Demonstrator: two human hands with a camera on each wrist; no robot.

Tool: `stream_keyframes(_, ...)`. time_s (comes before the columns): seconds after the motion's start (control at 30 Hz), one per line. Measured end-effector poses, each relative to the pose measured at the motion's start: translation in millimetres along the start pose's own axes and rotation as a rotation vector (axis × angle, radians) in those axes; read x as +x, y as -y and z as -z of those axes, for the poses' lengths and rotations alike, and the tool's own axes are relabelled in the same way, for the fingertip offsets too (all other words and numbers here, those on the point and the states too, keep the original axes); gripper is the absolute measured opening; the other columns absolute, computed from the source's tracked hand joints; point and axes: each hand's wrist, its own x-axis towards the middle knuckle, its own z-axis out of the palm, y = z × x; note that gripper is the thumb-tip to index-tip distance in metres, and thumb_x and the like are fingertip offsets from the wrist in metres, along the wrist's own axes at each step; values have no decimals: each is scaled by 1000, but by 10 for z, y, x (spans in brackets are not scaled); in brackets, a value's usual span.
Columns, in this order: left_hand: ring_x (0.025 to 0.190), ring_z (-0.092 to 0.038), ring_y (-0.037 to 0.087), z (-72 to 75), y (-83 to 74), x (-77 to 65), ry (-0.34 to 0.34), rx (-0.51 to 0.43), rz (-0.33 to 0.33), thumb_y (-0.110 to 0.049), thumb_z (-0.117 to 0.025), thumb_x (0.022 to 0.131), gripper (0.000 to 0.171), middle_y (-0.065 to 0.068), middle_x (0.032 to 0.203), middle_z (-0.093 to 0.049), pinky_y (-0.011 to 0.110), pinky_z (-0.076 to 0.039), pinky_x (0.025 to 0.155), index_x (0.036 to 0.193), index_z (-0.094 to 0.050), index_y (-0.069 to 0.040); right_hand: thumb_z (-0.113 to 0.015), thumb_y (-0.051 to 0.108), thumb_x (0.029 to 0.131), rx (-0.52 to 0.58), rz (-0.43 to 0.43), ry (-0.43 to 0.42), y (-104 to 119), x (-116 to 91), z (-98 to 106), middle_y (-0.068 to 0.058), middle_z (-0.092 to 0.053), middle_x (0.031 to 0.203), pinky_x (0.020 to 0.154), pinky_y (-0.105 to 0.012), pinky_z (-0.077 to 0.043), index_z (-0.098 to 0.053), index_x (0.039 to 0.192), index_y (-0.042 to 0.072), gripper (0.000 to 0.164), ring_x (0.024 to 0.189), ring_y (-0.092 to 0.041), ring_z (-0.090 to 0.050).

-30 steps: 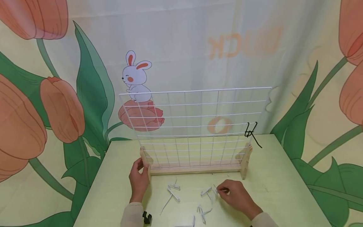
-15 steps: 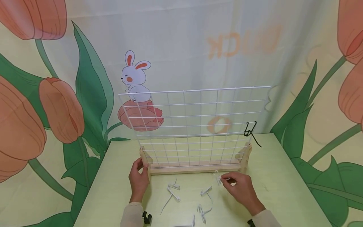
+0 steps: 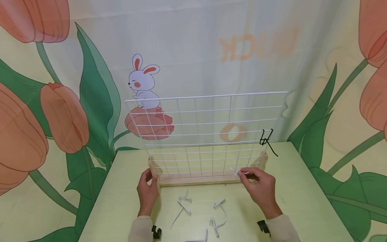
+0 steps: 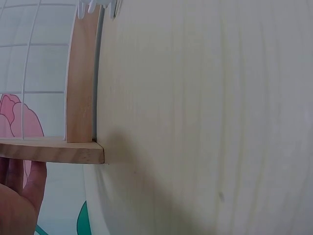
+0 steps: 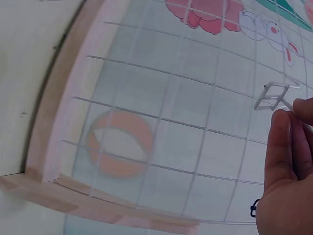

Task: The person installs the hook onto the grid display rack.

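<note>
A white wire grid panel [image 3: 195, 134] stands upright in a wooden stand [image 3: 199, 182]. At the stand's left end, my left hand [image 3: 148, 191] grips the wooden upright; the left wrist view shows its fingers [image 4: 35, 183] against the outer face. My right hand [image 3: 261, 188] pinches the stem of a small white wire hook [image 5: 274, 96] between thumb and fingertips. This hook is in front of the grid's lower right part, its rectangular frame toward the wires. One black hook [image 3: 265, 137] hangs on the grid near its right edge.
Several loose white hooks lie on the table in front of the stand, among them one at left [image 3: 185, 206] and one at right [image 3: 215, 227]. A curtain [image 3: 193, 50] printed with tulips and a rabbit hangs behind the table [image 3: 105, 201].
My right hand has lifted the white hook off the table and carried it up and forward to the grid's lower right. My left hand has stayed on the stand.
</note>
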Motion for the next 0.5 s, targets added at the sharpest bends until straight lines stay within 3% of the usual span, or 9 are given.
stream_keyframes(0.1, 125, -67, 28, -3, -5, 0, 4, -1, 1, -14, -69, 104, 39, 11, 134, -70, 27, -54, 92, 142, -61, -13, -87, -7, 79, 27, -24, -46, 70, 81, -8, -13, -81, 91, 74, -11, -56, -81, 96, 2, 20, 82, 10, -70)
stream_keyframes(0.3, 126, -66, 28, -9, -5, -2, 3, -9, 0, -12, -68, 104, 39, 11, 134, -70, 48, -55, 98, 142, -60, -13, -86, -9, 80, 90, -23, -165, 199, 286, -42, -17, -80, 90, 75, -12, -56, -82, 97, 1, 19, 80, 6, -71)
stream_keyframes(0.5, 125, -67, 31, -16, 18, -3, -3, -21, -9, -11, -69, 103, 39, 13, 134, -70, 53, -55, 99, 141, -61, -12, -87, -8, 80, 117, 20, -287, 294, 509, -92, -19, -80, 89, 77, -12, -56, -82, 96, 0, 18, 79, 5, -71)
